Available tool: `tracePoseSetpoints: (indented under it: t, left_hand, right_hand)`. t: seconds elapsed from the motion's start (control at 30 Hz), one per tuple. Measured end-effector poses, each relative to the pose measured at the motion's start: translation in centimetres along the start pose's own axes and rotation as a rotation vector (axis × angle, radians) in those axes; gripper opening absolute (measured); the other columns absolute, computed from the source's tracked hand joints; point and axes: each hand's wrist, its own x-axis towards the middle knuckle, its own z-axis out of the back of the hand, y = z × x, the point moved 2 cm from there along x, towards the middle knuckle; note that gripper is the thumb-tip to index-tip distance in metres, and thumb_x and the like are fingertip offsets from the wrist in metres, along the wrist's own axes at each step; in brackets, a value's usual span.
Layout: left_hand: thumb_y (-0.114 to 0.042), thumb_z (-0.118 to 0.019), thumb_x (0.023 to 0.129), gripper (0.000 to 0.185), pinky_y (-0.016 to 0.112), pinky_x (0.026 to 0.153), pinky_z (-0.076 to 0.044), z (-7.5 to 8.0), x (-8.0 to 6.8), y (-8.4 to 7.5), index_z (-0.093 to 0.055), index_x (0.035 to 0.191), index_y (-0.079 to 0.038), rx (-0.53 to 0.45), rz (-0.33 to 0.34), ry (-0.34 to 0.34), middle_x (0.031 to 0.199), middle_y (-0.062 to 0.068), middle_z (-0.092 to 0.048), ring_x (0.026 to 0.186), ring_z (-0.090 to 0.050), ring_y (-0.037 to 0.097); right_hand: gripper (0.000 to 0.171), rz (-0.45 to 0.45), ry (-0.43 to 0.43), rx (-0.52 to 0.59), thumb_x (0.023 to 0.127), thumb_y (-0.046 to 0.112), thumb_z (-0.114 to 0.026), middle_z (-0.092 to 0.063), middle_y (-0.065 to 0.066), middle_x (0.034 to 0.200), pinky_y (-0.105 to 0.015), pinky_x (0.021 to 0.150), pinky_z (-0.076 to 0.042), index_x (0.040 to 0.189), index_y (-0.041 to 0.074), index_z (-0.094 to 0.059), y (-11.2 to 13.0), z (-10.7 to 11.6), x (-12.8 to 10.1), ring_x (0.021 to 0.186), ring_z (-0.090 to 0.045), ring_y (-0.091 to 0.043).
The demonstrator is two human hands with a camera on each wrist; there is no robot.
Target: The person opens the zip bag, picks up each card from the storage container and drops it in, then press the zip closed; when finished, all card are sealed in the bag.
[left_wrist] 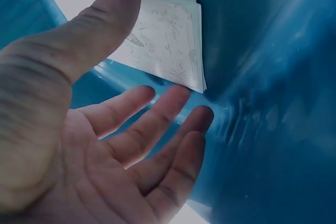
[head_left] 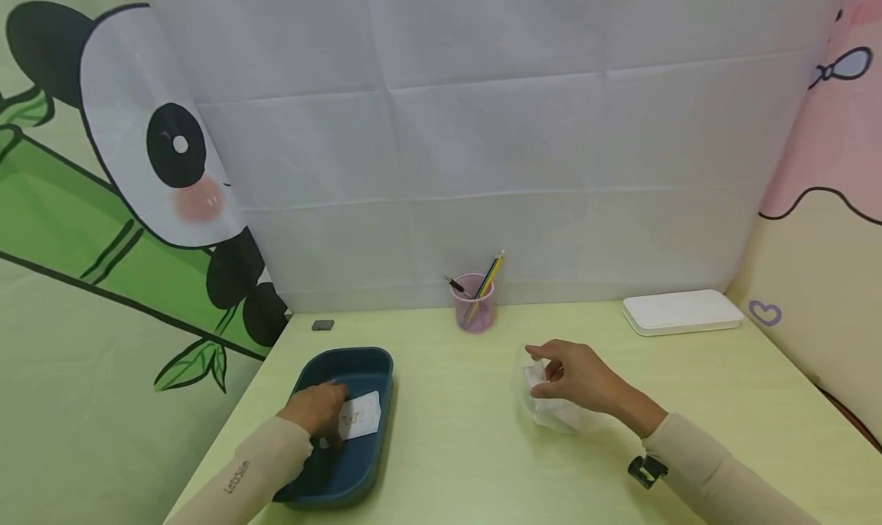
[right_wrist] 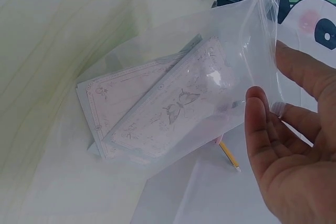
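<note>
My left hand (head_left: 317,412) reaches into a dark blue tray (head_left: 347,471). In the left wrist view its fingers are loosely bent and spread, with the thumb in front of a small stack of printed paper cards (left_wrist: 170,38). One fingertip is close to the stack's edge; whether it touches is unclear. At the right, my right hand (head_left: 582,376) pinches the mouth of a clear plastic bag (right_wrist: 247,40) and keeps it raised at that end. Several printed cards (right_wrist: 168,103), one with a butterfly drawing, lie overlapping inside the bag.
At the back stands a pink mesh pen cup (head_left: 474,311) with pencils and a pen. A white flat case (head_left: 682,312) lies at the back right. Behind the tray is a small grey block (head_left: 322,325). A white cloth backdrop (head_left: 482,142) rises behind the table.
</note>
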Motion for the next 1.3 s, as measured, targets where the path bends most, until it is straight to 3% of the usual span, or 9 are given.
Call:
tracePoseSetpoints:
  t: [0.1,0.27,0.33,0.5,0.9,1.13,1.3]
  left_hand:
    - [-0.021,-0.099,0.057,0.057,0.049,0.076,-0.052,-0.2,0.1,0.3,-0.065,0.100,-0.004,0.006,-0.003,-0.004,0.092,0.010,-0.061,0.077,-0.056,0.025]
    - [-0.025,-0.099,0.058,0.059,0.055,0.085,-0.051,-0.2,0.3,0.6,-0.067,0.101,-0.002,0.016,0.009,0.011,0.117,0.022,-0.062,0.092,-0.063,0.034]
    - [-0.025,-0.098,0.059,0.059,0.055,0.085,-0.051,-0.1,0.1,0.6,-0.067,0.103,-0.002,0.000,0.009,0.013,0.119,0.021,-0.060,0.092,-0.063,0.034]
    - [-0.018,-0.096,0.063,0.054,0.048,0.075,-0.051,0.6,-0.4,0.6,-0.066,0.105,-0.003,-0.053,0.004,0.019,0.100,0.009,-0.057,0.078,-0.055,0.024]
    - [-0.021,-0.095,0.064,0.053,0.048,0.074,-0.051,2.1,-1.1,1.6,-0.067,0.104,-0.001,-0.074,-0.009,-0.009,0.094,0.007,-0.058,0.078,-0.055,0.022]
    - [-0.026,-0.094,0.067,0.065,0.048,0.076,-0.051,4.3,-1.3,2.7,-0.065,0.116,0.004,-0.122,0.009,-0.078,0.099,0.011,-0.063,0.082,-0.059,0.025]
    - [-0.031,-0.092,0.069,0.073,0.051,0.082,-0.050,5.0,-1.7,2.6,-0.062,0.125,0.003,-0.101,-0.023,-0.090,0.113,0.016,-0.062,0.094,-0.060,0.030]
  right_hand:
    - [0.066,-0.001,-0.002,-0.002,0.082,0.015,-0.085,-0.064,-0.014,0.119,-0.027,0.070,-0.053,0.139,-0.004,-0.056,0.0,0.0,0.0,0.083,-0.061,-0.013]
    - [0.066,-0.008,-0.006,-0.012,0.081,0.015,-0.085,-0.065,-0.009,0.118,-0.027,0.071,-0.053,0.139,-0.003,-0.057,0.0,0.0,0.1,0.083,-0.061,-0.012]
    - [0.066,-0.009,-0.004,-0.016,0.082,0.016,-0.085,-0.065,-0.009,0.119,-0.027,0.071,-0.053,0.139,-0.003,-0.057,0.0,0.0,0.0,0.083,-0.061,-0.011]
    - [0.066,-0.007,0.005,-0.005,0.082,0.017,-0.085,-0.064,-0.014,0.121,-0.027,0.072,-0.053,0.139,-0.003,-0.057,0.0,0.1,0.1,0.084,-0.061,-0.013]
    - [0.065,-0.009,0.003,0.000,0.082,0.017,-0.085,-0.065,-0.013,0.120,-0.027,0.071,-0.052,0.138,-0.002,-0.058,0.5,-0.2,-0.1,0.084,-0.060,-0.013]
    - [0.066,-0.023,-0.006,0.002,0.082,0.018,-0.085,-0.063,-0.018,0.122,-0.028,0.070,-0.052,0.139,-0.003,-0.057,1.5,-0.9,-0.6,0.085,-0.060,-0.014]
    - [0.066,-0.048,-0.011,0.002,0.083,0.018,-0.084,-0.063,-0.018,0.123,-0.028,0.071,-0.052,0.139,-0.002,-0.057,2.2,-1.4,-1.0,0.086,-0.060,-0.014]
